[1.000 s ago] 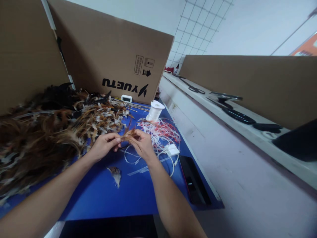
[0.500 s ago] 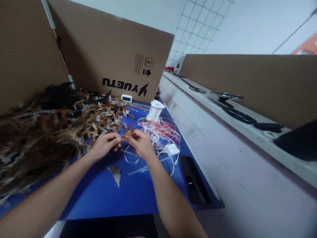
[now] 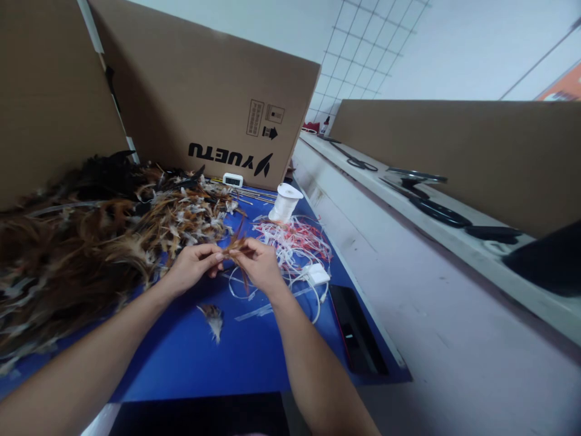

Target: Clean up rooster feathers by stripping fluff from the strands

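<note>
My left hand (image 3: 200, 264) pinches the base of a small bunch of brown feathers (image 3: 236, 244) between thumb and fingertips. On the other side, my right hand (image 3: 258, 264) has its thumb and fingers closed on the same feathers, whose tips fan upward and down between the hands. Below them a single grey-white feather (image 3: 213, 321) lies on the blue table surface (image 3: 200, 375). A large heap of brown, black and white feathers (image 3: 118, 236) spreads to the left of my left hand.
Beyond my right hand stand a white spool (image 3: 285, 204) and a tangle of red and white strips (image 3: 299, 239). A white adapter with cable (image 3: 316, 274) and a black phone (image 3: 356, 330) lie rightward. Cardboard (image 3: 204, 91) walls the back; a ledge (image 3: 436, 224) holds scissors (image 3: 362, 164).
Both hands stay almost where they were. The feathers between them have shifted slightly, and a dark reddish feather now points down beside my right hand.
</note>
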Motion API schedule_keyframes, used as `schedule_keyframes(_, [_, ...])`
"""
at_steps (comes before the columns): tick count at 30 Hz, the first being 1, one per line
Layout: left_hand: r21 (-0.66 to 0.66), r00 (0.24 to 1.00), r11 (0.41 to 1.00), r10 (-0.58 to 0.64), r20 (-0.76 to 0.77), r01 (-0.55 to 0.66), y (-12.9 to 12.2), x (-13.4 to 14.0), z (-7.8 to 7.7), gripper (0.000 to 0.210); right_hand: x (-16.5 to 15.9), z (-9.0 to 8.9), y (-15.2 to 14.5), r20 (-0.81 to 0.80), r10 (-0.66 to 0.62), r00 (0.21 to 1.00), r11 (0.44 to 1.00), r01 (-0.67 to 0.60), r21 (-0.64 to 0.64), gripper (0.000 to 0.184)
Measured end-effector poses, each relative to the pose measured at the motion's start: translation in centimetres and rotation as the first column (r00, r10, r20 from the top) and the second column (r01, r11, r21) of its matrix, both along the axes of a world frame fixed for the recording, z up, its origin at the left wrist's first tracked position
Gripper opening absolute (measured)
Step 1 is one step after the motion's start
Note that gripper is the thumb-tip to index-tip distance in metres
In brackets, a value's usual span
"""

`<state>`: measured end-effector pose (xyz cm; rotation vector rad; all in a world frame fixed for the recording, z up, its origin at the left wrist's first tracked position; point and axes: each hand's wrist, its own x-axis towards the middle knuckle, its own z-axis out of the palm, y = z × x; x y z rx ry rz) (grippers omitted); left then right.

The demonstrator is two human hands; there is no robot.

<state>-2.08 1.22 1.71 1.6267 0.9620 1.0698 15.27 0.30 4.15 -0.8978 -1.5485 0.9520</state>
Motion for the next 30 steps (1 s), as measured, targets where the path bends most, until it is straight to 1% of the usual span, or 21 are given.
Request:
schedule_keyframes(5, [0.002,1.0,1.0,-0.005,-0.012,0.005,0.1,0.0,0.0,0.027,0.0,0.0,0.0,-0.009,0.015,1.0,1.0,-0.015,-0.006,0.008])
schedule_keyframes(11, [0.022,0.999,1.0,-0.01,-0.041,0.011,0.1,-0.1,0.0,0.026,0.0,0.0,0.0,0.013,-0.003,1.0,1.0,0.003,0.008,0.008])
schedule_keyframes(16, [0.014,1.0,1.0,-0.012,-0.025,0.013,0.1,-0.2,-0.3,0.025,0.0,-0.3,0.1,0.018,-0.013,1.0,0.999,0.014,-0.034,0.012])
schedule_keyframes(18, [0.005,1.0,1.0,-0.006,-0.012,0.006,0.1,-0.2,-0.3,0.025,-0.1,-0.1,0.0,-0.024,-0.012,1.0,0.999,0.01,-0.053,0.012])
schedule_keyframes(22, [0.023,0.999,1.0,-0.012,-0.036,0.013,0.0,-0.2,0.0,0.027,0.1,0.5,-0.1,-0.198,-0.035,0.98,0.995,0.015,-0.104,0.016])
schedule_keyframes(26, [0.026,0.999,1.0,-0.011,-0.048,0.012,0.0,-0.1,0.1,0.028,0.8,0.9,0.3,-0.308,-0.134,0.942,0.986,0.096,-0.135,0.017])
schedule_keyframes(30, [0.007,1.0,1.0,-0.013,0.001,0.013,0.0,-0.1,0.1,0.027,1.6,1.0,0.9,-0.376,-0.208,0.903,0.975,0.158,-0.158,0.02])
